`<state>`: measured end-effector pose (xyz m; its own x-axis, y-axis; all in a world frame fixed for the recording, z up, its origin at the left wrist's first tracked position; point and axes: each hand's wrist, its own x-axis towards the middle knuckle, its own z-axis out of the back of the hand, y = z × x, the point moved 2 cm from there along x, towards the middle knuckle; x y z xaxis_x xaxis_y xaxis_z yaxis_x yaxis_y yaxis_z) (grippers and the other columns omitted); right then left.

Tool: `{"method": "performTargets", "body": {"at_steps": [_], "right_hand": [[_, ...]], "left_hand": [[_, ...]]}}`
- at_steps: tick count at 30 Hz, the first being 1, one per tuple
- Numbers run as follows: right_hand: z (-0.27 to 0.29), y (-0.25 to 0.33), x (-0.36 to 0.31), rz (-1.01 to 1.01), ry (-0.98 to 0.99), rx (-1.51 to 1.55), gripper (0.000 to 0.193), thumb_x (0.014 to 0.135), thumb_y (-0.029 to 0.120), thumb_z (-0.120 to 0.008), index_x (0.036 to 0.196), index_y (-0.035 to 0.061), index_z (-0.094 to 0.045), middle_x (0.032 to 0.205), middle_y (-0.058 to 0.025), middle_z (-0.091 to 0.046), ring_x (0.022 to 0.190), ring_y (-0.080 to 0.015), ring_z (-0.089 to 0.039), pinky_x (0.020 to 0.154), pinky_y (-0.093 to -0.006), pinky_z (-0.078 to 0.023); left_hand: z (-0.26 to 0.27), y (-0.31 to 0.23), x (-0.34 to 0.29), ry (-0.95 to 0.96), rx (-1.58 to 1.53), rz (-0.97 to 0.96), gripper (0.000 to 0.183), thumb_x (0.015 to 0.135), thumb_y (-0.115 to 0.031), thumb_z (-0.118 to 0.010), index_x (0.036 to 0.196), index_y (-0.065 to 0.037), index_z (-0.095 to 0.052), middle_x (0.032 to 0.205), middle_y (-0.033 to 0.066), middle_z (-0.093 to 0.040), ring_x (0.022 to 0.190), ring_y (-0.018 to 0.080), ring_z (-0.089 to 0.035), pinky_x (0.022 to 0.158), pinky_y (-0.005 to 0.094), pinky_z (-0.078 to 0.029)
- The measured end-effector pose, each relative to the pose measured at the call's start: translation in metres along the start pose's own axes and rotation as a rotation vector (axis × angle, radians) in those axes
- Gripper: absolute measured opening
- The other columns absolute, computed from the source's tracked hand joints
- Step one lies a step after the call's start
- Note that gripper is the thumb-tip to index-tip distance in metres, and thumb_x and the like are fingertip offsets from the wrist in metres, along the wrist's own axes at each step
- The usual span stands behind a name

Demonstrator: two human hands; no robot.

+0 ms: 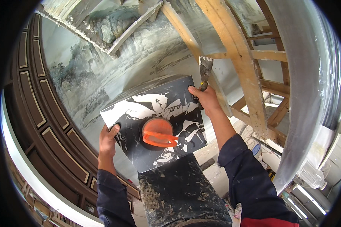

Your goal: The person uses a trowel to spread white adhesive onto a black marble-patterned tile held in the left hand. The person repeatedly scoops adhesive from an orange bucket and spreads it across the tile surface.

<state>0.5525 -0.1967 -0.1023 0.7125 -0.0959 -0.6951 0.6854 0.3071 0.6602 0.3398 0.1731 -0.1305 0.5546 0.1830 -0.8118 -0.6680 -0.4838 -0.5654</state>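
Observation:
A black square tile with white veins (155, 121) is held up against a wall covered with a grey landscape picture (102, 75). An orange suction cup handle (158, 132) sticks to the tile's middle. My left hand (108, 140) grips the tile's left edge, fingers wrapped around it. My right hand (204, 97) presses on the tile's upper right corner while holding a putty knife (205, 72), whose mortar-stained blade points upward. Below the tile sits another dark tile (180, 193) smeared with mortar.
A dark brown panelled frame (38, 109) borders the wall picture on the left. Bare wooden battens (235, 56) form a framework on the right, beside a grey curved column (303, 83). Debris and cables lie lower right.

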Motion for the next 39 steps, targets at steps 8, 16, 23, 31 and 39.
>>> {"method": "performTargets", "body": {"at_steps": [8, 16, 23, 31, 39], "right_hand": [[-0.002, 0.004, -0.001, 0.016, -0.003, 0.019, 0.038, 0.084, 0.034, -0.092, 0.084, 0.0129, -0.06, 0.086, 0.0022, -0.063, 0.082, -0.012, -0.056, 0.077, -0.0331, -0.046], [-0.006, 0.02, 0.01, -0.056, -0.01, -0.074, 0.033, 0.085, 0.027, -0.089, 0.101, 0.0039, -0.071, 0.094, -0.0006, -0.072, 0.083, -0.0118, -0.065, 0.077, -0.0322, -0.052], [-0.01, 0.02, 0.009, -0.002, -0.051, -0.121, 0.028, 0.088, 0.024, -0.087, 0.093, 0.0053, -0.067, 0.089, 0.001, -0.067, 0.08, -0.0114, -0.061, 0.075, -0.0315, -0.049], [-0.012, 0.023, 0.005, 0.006, -0.043, -0.058, 0.03, 0.087, 0.024, -0.088, 0.098, 0.0034, -0.069, 0.089, 0.0013, -0.068, 0.079, -0.0111, -0.059, 0.074, -0.0318, -0.05], [-0.007, 0.019, 0.013, 0.09, 0.002, -0.097, 0.032, 0.087, 0.029, -0.088, 0.1, 0.0041, -0.073, 0.091, -0.0001, -0.073, 0.081, -0.0116, -0.064, 0.075, -0.032, -0.051]], "left_hand": [[-0.007, -0.018, 0.008, 0.001, -0.014, -0.027, 0.076, 0.088, -0.038, -0.088, 0.144, 0.003, -0.057, 0.136, 0.0126, -0.067, 0.125, 0.0239, -0.06, 0.11, 0.0372, -0.042], [-0.012, -0.037, 0.023, -0.066, 0.19, -0.075, 0.092, 0.079, -0.055, -0.092, 0.141, 0.003, -0.059, 0.133, 0.0141, -0.068, 0.124, 0.0259, -0.061, 0.111, 0.0383, -0.041], [-0.006, -0.035, 0.026, -0.074, 0.208, -0.058, 0.085, 0.082, -0.05, -0.091, 0.141, 0.003, -0.06, 0.134, 0.0108, -0.068, 0.124, 0.0241, -0.061, 0.113, 0.0361, -0.038], [-0.008, -0.034, 0.024, -0.097, 0.224, -0.061, 0.084, 0.084, -0.048, -0.09, 0.142, 0.004, -0.059, 0.134, 0.0106, -0.068, 0.125, 0.0237, -0.06, 0.114, 0.0366, -0.038], [-0.01, -0.035, 0.021, -0.079, 0.206, -0.058, 0.098, 0.077, -0.06, -0.091, 0.145, 0.002, -0.057, 0.137, 0.0118, -0.066, 0.127, 0.0259, -0.058, 0.111, 0.0398, -0.04]]}}
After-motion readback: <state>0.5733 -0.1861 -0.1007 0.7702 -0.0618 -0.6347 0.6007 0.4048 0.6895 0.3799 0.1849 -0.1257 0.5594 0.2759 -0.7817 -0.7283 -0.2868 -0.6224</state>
